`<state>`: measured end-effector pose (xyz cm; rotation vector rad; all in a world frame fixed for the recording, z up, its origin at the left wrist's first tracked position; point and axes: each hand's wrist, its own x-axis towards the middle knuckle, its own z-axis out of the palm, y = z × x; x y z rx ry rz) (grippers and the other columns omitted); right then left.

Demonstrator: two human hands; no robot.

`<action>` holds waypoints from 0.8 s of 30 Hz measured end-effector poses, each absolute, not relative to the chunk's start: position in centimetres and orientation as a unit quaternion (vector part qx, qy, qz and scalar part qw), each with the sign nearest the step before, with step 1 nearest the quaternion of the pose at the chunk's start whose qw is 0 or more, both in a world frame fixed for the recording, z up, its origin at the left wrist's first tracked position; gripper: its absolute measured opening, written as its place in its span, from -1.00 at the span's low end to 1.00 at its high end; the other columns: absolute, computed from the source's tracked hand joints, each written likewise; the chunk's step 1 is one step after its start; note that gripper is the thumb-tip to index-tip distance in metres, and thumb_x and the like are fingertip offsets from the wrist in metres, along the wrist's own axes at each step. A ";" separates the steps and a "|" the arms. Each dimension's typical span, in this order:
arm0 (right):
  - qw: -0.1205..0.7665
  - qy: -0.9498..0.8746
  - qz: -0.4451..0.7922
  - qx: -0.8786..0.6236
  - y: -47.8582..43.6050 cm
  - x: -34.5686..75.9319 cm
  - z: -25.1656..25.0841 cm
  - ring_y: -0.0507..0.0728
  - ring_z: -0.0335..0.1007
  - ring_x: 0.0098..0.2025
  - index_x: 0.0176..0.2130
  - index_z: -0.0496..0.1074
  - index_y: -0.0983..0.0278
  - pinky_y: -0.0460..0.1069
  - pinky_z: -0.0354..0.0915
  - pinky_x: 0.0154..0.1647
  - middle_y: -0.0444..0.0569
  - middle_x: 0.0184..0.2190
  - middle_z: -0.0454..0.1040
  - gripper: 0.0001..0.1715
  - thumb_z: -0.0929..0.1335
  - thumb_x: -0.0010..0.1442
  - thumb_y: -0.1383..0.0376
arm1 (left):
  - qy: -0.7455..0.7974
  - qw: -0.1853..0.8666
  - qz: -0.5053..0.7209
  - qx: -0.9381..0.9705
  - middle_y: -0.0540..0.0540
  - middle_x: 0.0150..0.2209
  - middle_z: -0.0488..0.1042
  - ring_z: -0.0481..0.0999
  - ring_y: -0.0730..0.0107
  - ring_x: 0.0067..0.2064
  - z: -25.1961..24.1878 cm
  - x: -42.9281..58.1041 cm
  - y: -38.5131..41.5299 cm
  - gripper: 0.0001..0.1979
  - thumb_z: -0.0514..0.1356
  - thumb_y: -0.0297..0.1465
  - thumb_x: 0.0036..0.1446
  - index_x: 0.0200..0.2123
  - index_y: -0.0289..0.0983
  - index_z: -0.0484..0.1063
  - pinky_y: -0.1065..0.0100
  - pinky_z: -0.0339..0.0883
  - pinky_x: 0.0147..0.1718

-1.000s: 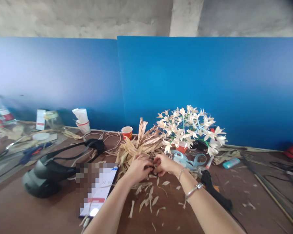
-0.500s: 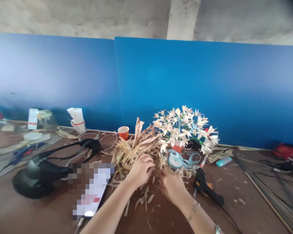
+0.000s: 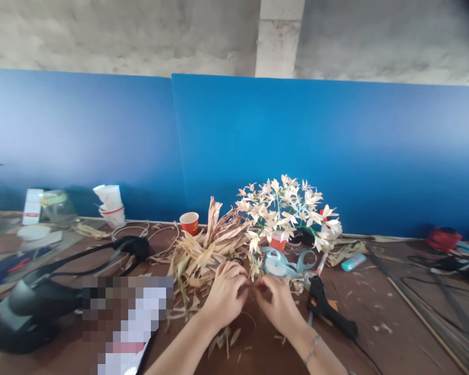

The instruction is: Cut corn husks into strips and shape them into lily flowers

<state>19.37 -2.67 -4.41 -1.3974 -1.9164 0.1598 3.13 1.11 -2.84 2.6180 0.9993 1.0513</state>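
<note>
My left hand [image 3: 227, 292] and my right hand [image 3: 274, 299] meet over the brown table, fingertips pinched together. Whatever lies between the fingers is too small to make out. Just behind my left hand spreads a heap of dried corn husks [image 3: 203, 250]. Beyond my right hand are a roll of light blue ribbon [image 3: 275, 264] and a bunch of cream husk flowers [image 3: 281, 208] standing in a red paper cup [image 3: 277, 242]. Husk scraps [image 3: 224, 341] lie below my hands.
A black glue gun [image 3: 330, 310] with its cord lies to the right, near a turquoise tube [image 3: 353, 262]. On the left are a blurred-out phone [image 3: 136, 323], a black headset [image 3: 27, 307] and stacked white cups [image 3: 112, 211]. An orange paper cup [image 3: 189, 223] stands behind the husks.
My hands have come together from slightly apart, fingertips now meeting. The camera view has shifted a little, so the table's contents sit lower and further left.
</note>
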 end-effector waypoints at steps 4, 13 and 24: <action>0.373 -0.755 0.031 -0.538 -2.8 19.2 -4.3 0.09 0.33 -0.33 -0.42 0.35 0.27 -0.03 0.06 -0.25 -0.10 -0.45 0.44 -0.89 0.26 0.09 0.43 | 0.338 0.060 0.356 0.869 -0.04 -0.31 0.42 0.31 0.29 -0.14 -2.9 3.2 1.0 -0.89 0.14 -0.55 -0.02 -0.44 -0.24 0.39 0.14 0.08 -0.03; 0.406 -0.700 -0.059 -0.584 -3.0 18.2 -4.0 0.05 0.32 -0.46 -0.54 0.32 0.29 -0.01 -0.01 -0.24 -0.16 -0.58 0.42 -0.86 0.28 -0.01 0.47 | 0.369 0.025 0.418 0.830 -0.06 -0.23 0.43 0.31 0.24 -0.08 -3.4 4.2 0.6 -0.91 0.18 -0.53 -0.08 -0.54 -0.25 0.35 0.07 0.02 0.01; 0.403 -0.631 -0.105 -0.654 -2.7 19.5 -4.0 0.10 0.38 -0.43 -0.55 0.36 0.27 0.02 0.07 -0.19 -0.10 -0.57 0.47 -0.84 0.26 0.01 0.44 | 0.440 -0.004 0.419 0.794 -0.07 -0.27 0.45 0.33 0.21 -0.12 -3.3 3.9 0.9 -0.88 0.15 -0.54 -0.08 -0.58 -0.24 0.37 0.07 0.03 -0.02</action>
